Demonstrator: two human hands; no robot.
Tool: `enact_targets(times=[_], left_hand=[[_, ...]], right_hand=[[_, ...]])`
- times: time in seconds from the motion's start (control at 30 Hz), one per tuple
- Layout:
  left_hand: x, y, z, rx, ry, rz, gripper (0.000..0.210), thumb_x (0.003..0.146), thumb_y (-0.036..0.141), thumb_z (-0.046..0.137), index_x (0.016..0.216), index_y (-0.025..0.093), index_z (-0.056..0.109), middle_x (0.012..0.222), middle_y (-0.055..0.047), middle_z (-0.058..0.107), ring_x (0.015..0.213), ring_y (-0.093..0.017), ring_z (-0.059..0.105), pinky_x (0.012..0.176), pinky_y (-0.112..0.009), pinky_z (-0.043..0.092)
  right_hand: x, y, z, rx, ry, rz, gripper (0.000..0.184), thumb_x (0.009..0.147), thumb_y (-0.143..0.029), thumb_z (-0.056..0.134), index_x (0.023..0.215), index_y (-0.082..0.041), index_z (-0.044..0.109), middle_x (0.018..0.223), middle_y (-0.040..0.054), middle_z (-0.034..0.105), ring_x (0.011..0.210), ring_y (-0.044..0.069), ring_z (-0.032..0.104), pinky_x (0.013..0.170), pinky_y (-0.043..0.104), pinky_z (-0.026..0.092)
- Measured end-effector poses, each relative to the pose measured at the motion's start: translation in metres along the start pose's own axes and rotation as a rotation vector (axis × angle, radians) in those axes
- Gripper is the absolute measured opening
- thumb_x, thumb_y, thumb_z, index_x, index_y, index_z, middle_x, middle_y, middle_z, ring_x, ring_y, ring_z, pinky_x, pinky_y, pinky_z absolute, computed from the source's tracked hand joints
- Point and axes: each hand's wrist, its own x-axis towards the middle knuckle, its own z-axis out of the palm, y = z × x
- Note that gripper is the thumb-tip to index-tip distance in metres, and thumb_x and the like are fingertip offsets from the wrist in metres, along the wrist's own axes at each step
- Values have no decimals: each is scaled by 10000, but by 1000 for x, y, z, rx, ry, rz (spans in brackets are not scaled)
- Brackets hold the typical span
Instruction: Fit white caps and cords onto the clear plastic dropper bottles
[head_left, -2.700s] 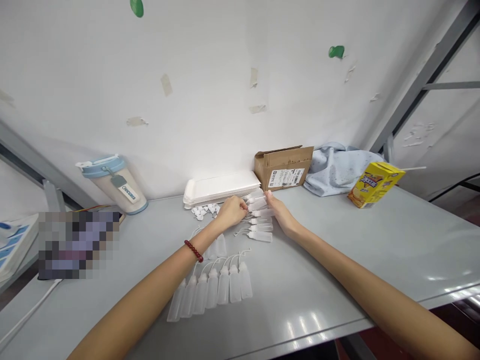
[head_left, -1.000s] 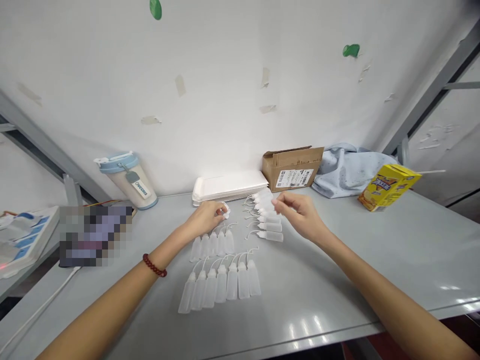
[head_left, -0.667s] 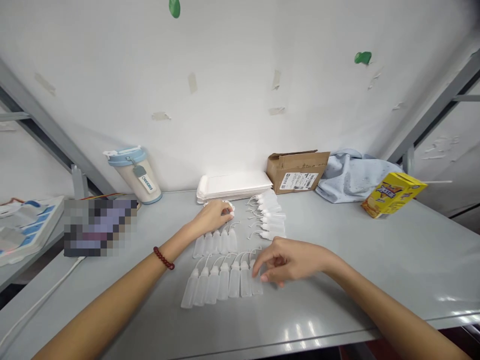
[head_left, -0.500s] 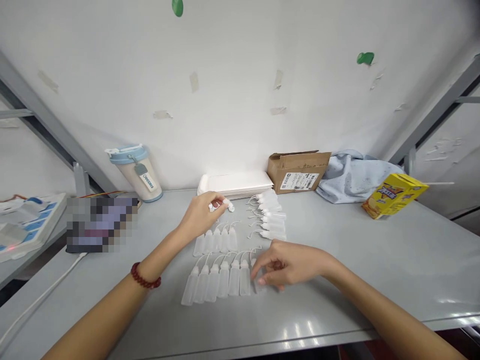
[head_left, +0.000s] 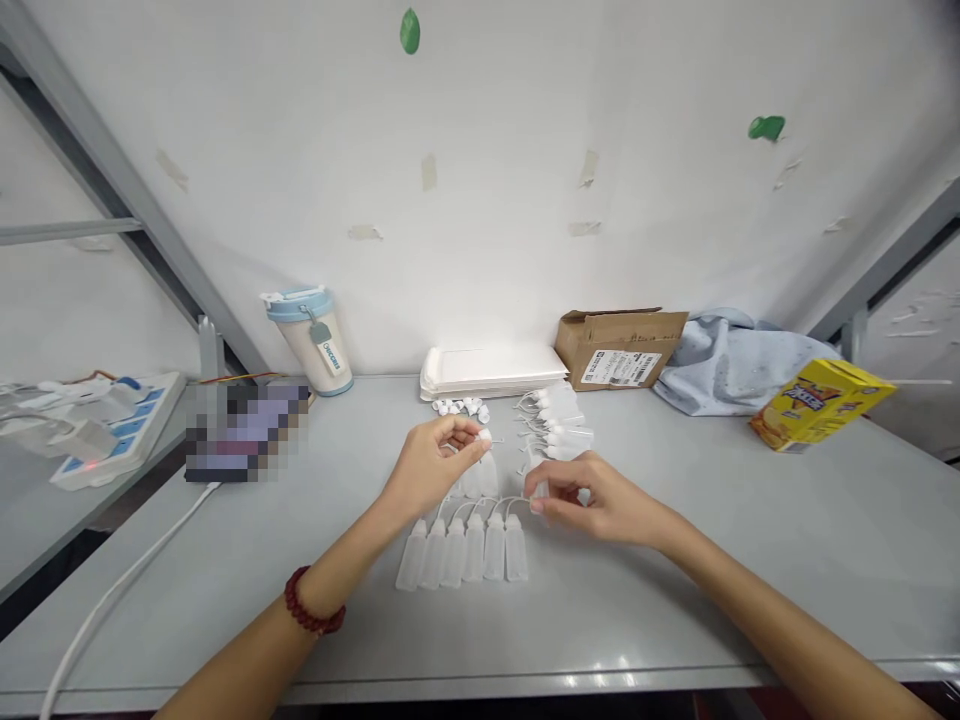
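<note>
My left hand (head_left: pixel 442 458) pinches a small white cap (head_left: pixel 485 436) between thumb and fingertips. My right hand (head_left: pixel 592 495) is closed on a translucent squeeze bottle (head_left: pixel 538 482), mostly hidden behind the fingers. Below the hands lies a front row of several similar bottles (head_left: pixel 474 548), with thin bent tubes at their tops. A second row (head_left: pixel 480 478) is partly covered by my left hand. More bottles (head_left: pixel 559 405) lie sideways in a column beyond my right hand. Loose white caps (head_left: pixel 459 407) are heaped just past my left hand.
A stack of white trays (head_left: pixel 495 370) and an open cardboard box (head_left: pixel 622 350) stand against the wall. Farther right are a blue cloth (head_left: pixel 739 365) and a yellow drink carton (head_left: pixel 817 405). A tumbler (head_left: pixel 311 345), a phone (head_left: pixel 251 430) and a power strip (head_left: pixel 124 430) are on the left.
My left hand has come back from the cap heap with a cap. My right hand has lifted the rightmost bottle out of the front row, and both hands are closer together. The view has shifted.
</note>
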Motion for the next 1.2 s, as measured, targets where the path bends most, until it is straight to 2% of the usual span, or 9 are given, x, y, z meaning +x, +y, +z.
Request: enact_targets(times=[0.07, 0.17, 0.33, 0.53, 0.67, 0.8, 1.0, 1.2], left_hand=[[-2, 5, 2, -85, -69, -53, 255, 753, 391, 602, 817, 144, 610, 749, -39, 644, 695, -154, 604, 568, -249, 477], [-4, 10, 4, -175, -158, -123, 234, 731, 362, 633, 789, 139, 597, 705, -34, 647, 660, -148, 612, 562, -255, 486], [-5, 11, 8, -247, -218, -162, 244, 694, 327, 677, 835, 142, 601, 703, -22, 640, 627, -136, 607, 585, -274, 503], [-7, 11, 4, -224, -301, -127, 227, 742, 343, 627, 852, 144, 622, 714, -18, 618, 602, -113, 569, 613, -267, 491], [-7, 12, 1, -197, -378, -126, 222, 752, 357, 613, 824, 147, 625, 720, -19, 608, 599, -114, 566, 632, -274, 498], [-7, 11, 0, -224, -426, -140, 239, 754, 384, 609, 792, 149, 633, 683, -13, 594, 606, -125, 571, 610, -267, 499], [-9, 10, 5, -260, -449, -180, 248, 759, 389, 606, 681, 154, 621, 578, 22, 566, 490, -85, 519, 528, -225, 446], [-11, 7, 14, -286, -352, -169, 225, 722, 355, 659, 807, 150, 623, 650, 8, 601, 563, -104, 562, 577, -247, 487]], right_hand=[[1, 1, 1, -35, 151, -55, 162, 840, -314, 545, 884, -177, 620, 649, 0, 594, 529, 96, 488, 518, 207, 398], [2, 3, 5, -24, 211, -102, 134, 844, -312, 545, 855, -193, 607, 742, 14, 610, 582, 104, 500, 569, 223, 424], [3, 3, 13, 183, 100, -56, 119, 856, -245, 505, 786, -175, 570, 752, 30, 621, 676, 136, 575, 633, 251, 440], [4, 2, 12, 573, -35, 16, 83, 826, -209, 514, 758, -162, 521, 739, 25, 605, 619, 116, 567, 588, 243, 434], [4, 6, 9, 682, -97, 17, 52, 785, -162, 497, 742, -159, 526, 688, 13, 593, 576, 106, 538, 571, 244, 424], [5, 9, 8, 720, -77, 17, 56, 764, -134, 480, 729, -161, 514, 611, -17, 541, 513, 89, 480, 529, 229, 388], [7, 13, 7, 746, 3, 31, 66, 776, -140, 504, 717, -166, 490, 576, -41, 497, 487, 79, 462, 521, 226, 368], [8, 9, 6, 863, 25, 105, 45, 791, -190, 504, 767, -181, 467, 584, -34, 531, 467, 88, 464, 522, 239, 389]])
